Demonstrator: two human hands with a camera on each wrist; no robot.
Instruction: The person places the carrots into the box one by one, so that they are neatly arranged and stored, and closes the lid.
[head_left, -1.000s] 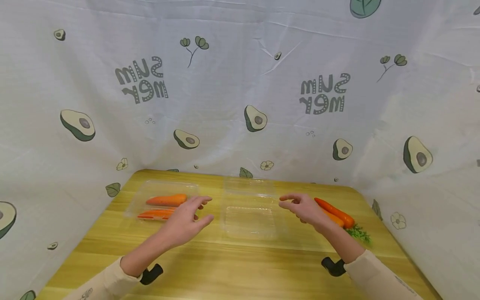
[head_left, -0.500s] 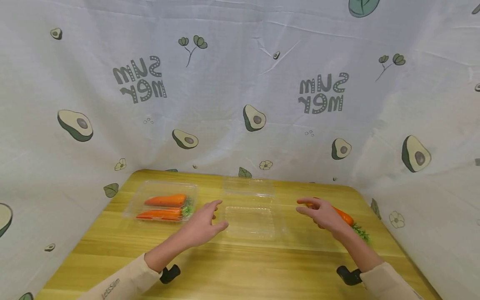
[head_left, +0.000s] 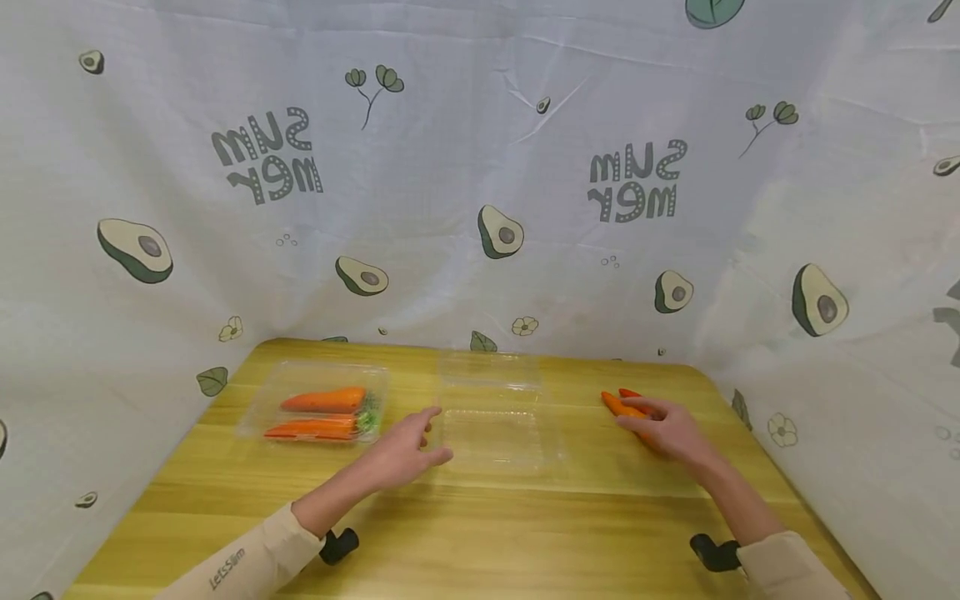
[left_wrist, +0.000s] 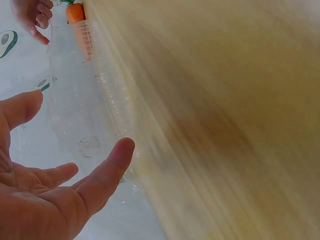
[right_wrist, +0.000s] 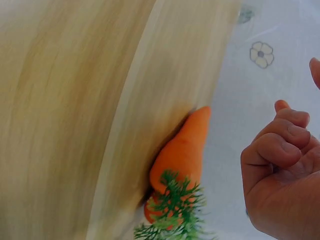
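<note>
My right hand (head_left: 671, 429) hovers over two toy carrots lying side by side at the right of the table, an orange one (head_left: 618, 406) and a redder one (head_left: 628, 392). It covers their thick ends in the head view. In the right wrist view an orange carrot (right_wrist: 182, 155) with green leaves (right_wrist: 175, 205) shows apart from the loosely curled fingers (right_wrist: 280, 150). Fingers spread, my left hand (head_left: 401, 454) is held just left of a clear plastic box (head_left: 487, 437) whose lid (head_left: 487, 367) is folded back. Nothing is in its grasp.
At the left stands another clear plastic box (head_left: 315, 375), with two carrots (head_left: 322, 402) and green tops (head_left: 367, 417) inside. A white curtain (head_left: 420, 167) printed with avocados hangs behind and beside the wooden table (head_left: 480, 533).
The right hand has moved rightward from beside the middle box to over the carrots. My left hand has shifted right, away from the left box, whose green tops now show.
</note>
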